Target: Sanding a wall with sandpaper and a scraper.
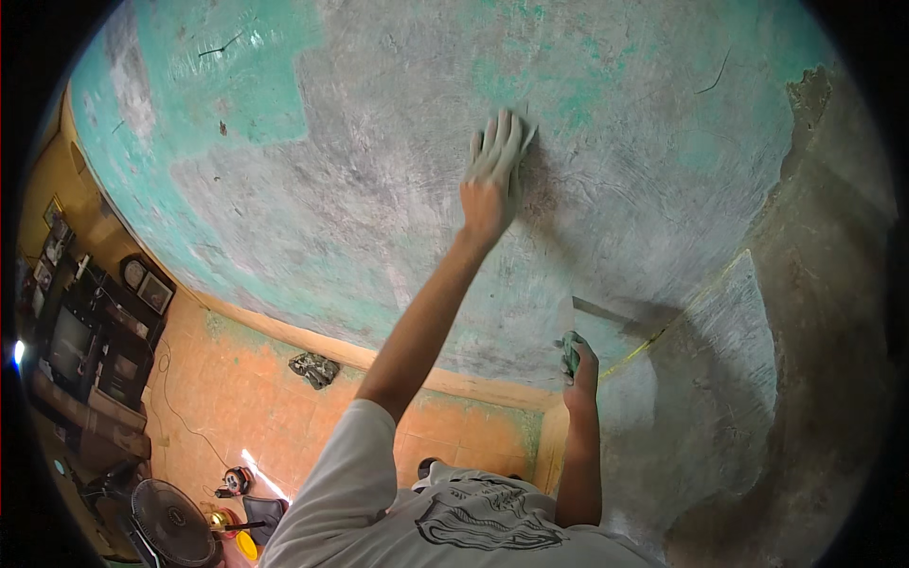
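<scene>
My left hand [491,174], dusty on the fingers and back, lies flat against a patchy turquoise and grey wall [383,177]. The pale edge of a thin sheet [530,137], perhaps sandpaper, shows beside its fingers; the rest is hidden under the palm. Lower and to the right, my right hand [584,369] grips a putty knife [570,351] by what looks like a green handle. Its broad blade [566,312] points up, close to the wall; whether it touches cannot be told. Bare grey patches show where the turquoise paint is gone.
Nails [220,50] stick out of the wall at upper left. A yellow line [646,346] marks the corner at right. On the orange tiled floor [234,376] lie a dark crumpled bag [314,369] and a cable reel [236,481]. A fan [174,522] stands at lower left, near a cabinet [99,341].
</scene>
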The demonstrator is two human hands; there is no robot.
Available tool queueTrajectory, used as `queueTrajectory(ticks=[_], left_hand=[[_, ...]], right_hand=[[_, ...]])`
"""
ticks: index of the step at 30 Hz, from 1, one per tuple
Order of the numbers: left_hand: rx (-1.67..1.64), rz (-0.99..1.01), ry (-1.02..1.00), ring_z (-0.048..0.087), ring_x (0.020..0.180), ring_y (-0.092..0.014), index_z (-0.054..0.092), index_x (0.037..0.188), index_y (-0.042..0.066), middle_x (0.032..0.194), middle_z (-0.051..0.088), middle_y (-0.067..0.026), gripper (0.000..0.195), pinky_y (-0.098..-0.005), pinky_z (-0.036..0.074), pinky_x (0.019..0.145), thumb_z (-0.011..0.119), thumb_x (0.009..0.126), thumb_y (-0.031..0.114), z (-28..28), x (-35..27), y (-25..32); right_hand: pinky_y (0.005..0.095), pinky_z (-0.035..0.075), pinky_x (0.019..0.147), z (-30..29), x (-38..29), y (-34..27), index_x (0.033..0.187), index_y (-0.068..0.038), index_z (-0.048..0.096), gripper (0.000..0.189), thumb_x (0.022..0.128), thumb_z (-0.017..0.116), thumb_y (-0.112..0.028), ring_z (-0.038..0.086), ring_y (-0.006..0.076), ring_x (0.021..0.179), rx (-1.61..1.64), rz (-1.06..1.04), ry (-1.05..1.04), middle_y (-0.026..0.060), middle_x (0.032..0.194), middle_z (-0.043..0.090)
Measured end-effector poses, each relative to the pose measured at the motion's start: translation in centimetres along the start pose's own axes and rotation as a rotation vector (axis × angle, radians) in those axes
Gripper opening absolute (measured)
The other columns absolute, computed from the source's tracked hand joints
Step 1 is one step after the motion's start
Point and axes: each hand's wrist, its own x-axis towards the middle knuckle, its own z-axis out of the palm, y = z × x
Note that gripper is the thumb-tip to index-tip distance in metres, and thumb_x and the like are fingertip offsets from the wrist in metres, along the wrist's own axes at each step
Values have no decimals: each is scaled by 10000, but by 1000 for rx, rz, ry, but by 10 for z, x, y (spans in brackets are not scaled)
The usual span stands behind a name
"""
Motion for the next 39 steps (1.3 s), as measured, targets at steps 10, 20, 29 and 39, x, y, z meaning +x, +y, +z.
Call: queueTrajectory(ticks=[10, 20, 29, 39], left_hand=[[101, 106, 99, 518, 1400, -387, 535, 1498, 55, 1526, 526, -179, 502, -517, 385, 1193, 517, 998, 15, 5, 53, 1], [16, 101, 58, 526, 1387, -404, 550, 1480, 45, 1520, 539, -171, 460, -536, 391, 1177, 527, 1021, 70, 7, 63, 4], [-40, -6, 24, 520, 1400, -376, 603, 1443, 66, 1512, 547, -158, 412, -501, 360, 1207, 542, 1036, 81, 5, 6, 8], [-50, 132, 174, 504, 1411, -376, 609, 1429, 45, 1479, 579, -149, 391, -509, 359, 1206, 541, 1050, 107, -7, 123, -9]], right_hand=[[245, 325, 429, -12, -9, 19, 1186, -75, 644, 248, 995, 555, -206, 481, 87, 566, 63, 64, 127, 68, 962, 709], [254, 323, 435, -11, -15, 17, 1218, -51, 634, 273, 1000, 561, -198, 468, 89, 568, 91, 41, 109, 69, 958, 701], [248, 320, 435, -17, -24, 35, 1219, -57, 625, 265, 999, 547, -182, 465, 87, 572, 92, 75, 147, 85, 986, 713], [246, 318, 429, -18, -25, 40, 1199, -73, 627, 240, 994, 557, -176, 462, 92, 566, 111, 87, 160, 84, 972, 713]])
